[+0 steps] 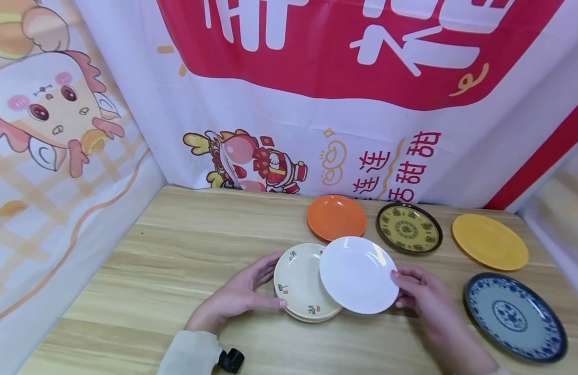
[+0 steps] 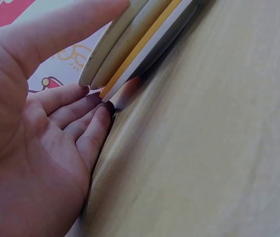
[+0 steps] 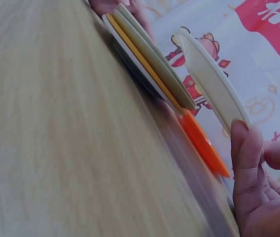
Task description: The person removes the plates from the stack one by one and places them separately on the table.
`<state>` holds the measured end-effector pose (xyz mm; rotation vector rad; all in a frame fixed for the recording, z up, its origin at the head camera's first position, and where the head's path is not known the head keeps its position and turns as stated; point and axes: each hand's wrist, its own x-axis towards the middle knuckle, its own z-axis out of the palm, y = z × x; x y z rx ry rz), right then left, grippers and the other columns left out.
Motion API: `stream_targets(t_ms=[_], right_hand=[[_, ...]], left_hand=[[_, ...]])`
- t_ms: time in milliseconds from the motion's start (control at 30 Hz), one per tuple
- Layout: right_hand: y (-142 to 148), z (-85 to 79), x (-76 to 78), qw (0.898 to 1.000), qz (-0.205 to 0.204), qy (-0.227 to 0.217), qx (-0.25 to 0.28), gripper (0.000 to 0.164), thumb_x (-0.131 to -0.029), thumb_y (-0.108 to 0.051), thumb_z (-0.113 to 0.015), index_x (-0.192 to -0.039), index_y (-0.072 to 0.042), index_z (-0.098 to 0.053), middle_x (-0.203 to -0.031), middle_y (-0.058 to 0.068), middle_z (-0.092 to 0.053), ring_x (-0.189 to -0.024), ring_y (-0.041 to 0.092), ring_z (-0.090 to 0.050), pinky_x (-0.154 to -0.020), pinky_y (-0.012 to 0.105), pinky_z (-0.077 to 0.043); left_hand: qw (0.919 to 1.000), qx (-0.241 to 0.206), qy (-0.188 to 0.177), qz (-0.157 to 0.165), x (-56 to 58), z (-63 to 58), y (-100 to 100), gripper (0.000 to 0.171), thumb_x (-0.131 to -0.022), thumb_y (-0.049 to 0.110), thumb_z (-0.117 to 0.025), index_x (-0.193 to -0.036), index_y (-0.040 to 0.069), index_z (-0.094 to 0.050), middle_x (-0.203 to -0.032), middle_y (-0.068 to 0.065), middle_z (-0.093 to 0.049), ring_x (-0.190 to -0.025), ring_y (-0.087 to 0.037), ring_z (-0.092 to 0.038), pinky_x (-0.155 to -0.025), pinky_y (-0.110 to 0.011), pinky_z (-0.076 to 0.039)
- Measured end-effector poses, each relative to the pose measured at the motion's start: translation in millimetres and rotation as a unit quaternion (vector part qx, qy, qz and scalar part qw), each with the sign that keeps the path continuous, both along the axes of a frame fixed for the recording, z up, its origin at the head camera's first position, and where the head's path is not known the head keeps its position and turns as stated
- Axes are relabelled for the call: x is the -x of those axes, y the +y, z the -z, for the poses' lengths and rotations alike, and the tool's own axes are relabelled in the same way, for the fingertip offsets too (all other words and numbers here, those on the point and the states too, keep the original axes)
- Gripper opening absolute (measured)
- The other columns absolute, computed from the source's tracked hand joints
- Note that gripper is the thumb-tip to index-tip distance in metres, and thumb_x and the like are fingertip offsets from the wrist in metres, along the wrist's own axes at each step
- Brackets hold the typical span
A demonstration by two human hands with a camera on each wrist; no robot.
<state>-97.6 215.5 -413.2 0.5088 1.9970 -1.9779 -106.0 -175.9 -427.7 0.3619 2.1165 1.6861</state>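
A white plate [image 1: 359, 275] is pinched at its right rim by my right hand [image 1: 420, 294], thumb above and fingers below. It hangs raised over the right part of a stack whose top is a cream plate [image 1: 300, 284] with small printed marks. From the side, in the left wrist view, the stack shows another cream plate, a yellow plate [image 2: 142, 47] and a white one below. My left hand [image 1: 244, 294] lies at the stack's left side, fingers extended with tips at the rims and thumb along the near edge.
Behind the stack lies an orange plate [image 1: 337, 217]. To its right are a dark-rimmed olive patterned plate [image 1: 409, 228], a yellow plate [image 1: 490, 241] and a blue-and-white patterned plate [image 1: 516, 316]. A printed cloth [image 1: 279, 120] hangs along the back edge of the wooden table [image 1: 143, 291].
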Motion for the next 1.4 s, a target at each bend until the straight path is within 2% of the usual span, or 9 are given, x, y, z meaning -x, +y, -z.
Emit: stream_targets(t_ms=[233, 400, 600, 967, 1200, 1400], right_hand=[[25, -0.8, -4.0, 0.998, 0.006, -0.054, -0.03, 0.061, -0.108, -0.03, -0.067, -0.157, -0.003, -0.044, -0.106, -0.008, -0.071, -0.093, 0.012, -0.066, -0.08, 0.026, -0.064], [40, 2.0, -5.5, 0.996, 0.012, -0.076, -0.05, 0.067, -0.108, -0.035, -0.066, -0.161, -0.004, -0.039, -0.109, -0.008, -0.072, -0.097, 0.013, -0.066, -0.084, 0.027, -0.064], [52, 6.1, -8.1, 0.995, 0.015, -0.083, -0.061, 0.066, -0.109, -0.034, -0.065, -0.16, -0.001, -0.038, -0.107, -0.007, -0.072, -0.097, 0.014, -0.067, -0.085, 0.028, -0.065], [57, 7.2, -10.3, 0.991, 0.039, -0.079, -0.1, 0.061, -0.111, -0.026, -0.061, -0.159, 0.004, -0.038, -0.106, -0.005, -0.074, -0.095, 0.016, -0.07, -0.084, 0.03, -0.067], [55, 8.1, -11.4, 0.987, 0.055, -0.079, -0.129, 0.063, -0.11, -0.029, -0.062, -0.158, 0.005, -0.039, -0.101, -0.002, -0.077, -0.091, 0.017, -0.072, -0.081, 0.033, -0.069], [56, 10.3, -13.7, 0.983, 0.059, -0.078, -0.152, 0.063, -0.109, -0.031, -0.064, -0.157, 0.004, -0.041, -0.098, 0.0, -0.077, -0.088, 0.017, -0.072, -0.078, 0.033, -0.069]], left_hand=[[1.0, -0.003, -0.003, -0.003, -0.3, 0.2, 0, 0.097, -0.085, 0.019, -0.092, -0.167, 0.02, -0.039, -0.175, -0.006, -0.038, -0.164, -0.035, -0.033, -0.137, -0.053, -0.024], [1.0, -0.006, -0.005, -0.002, -0.5, 0.2, -1, 0.096, -0.086, 0.019, -0.092, -0.167, 0.021, -0.039, -0.175, -0.005, -0.039, -0.163, -0.035, -0.034, -0.137, -0.053, -0.024], [0.9999, -0.002, -0.011, -0.004, -0.9, -0.9, 1, 0.095, -0.086, 0.02, -0.092, -0.166, 0.022, -0.04, -0.175, -0.004, -0.039, -0.164, -0.035, -0.033, -0.137, -0.053, -0.024], [0.9999, -0.003, -0.01, -0.007, -0.5, 0.5, 1, 0.095, -0.086, 0.02, -0.092, -0.166, 0.022, -0.041, -0.174, -0.004, -0.039, -0.164, -0.034, -0.033, -0.137, -0.052, -0.024], [0.9995, 0.005, -0.023, -0.021, -0.3, 2.2, 1, 0.097, -0.083, 0.02, -0.094, -0.164, 0.028, -0.043, -0.174, 0.001, -0.04, -0.164, -0.031, -0.034, -0.137, -0.05, -0.025], [0.9997, 0.002, -0.018, -0.014, 1.1, 2.3, 1, 0.096, -0.085, 0.02, -0.094, -0.165, 0.025, -0.042, -0.174, -0.001, -0.04, -0.164, -0.031, -0.034, -0.137, -0.051, -0.025]])
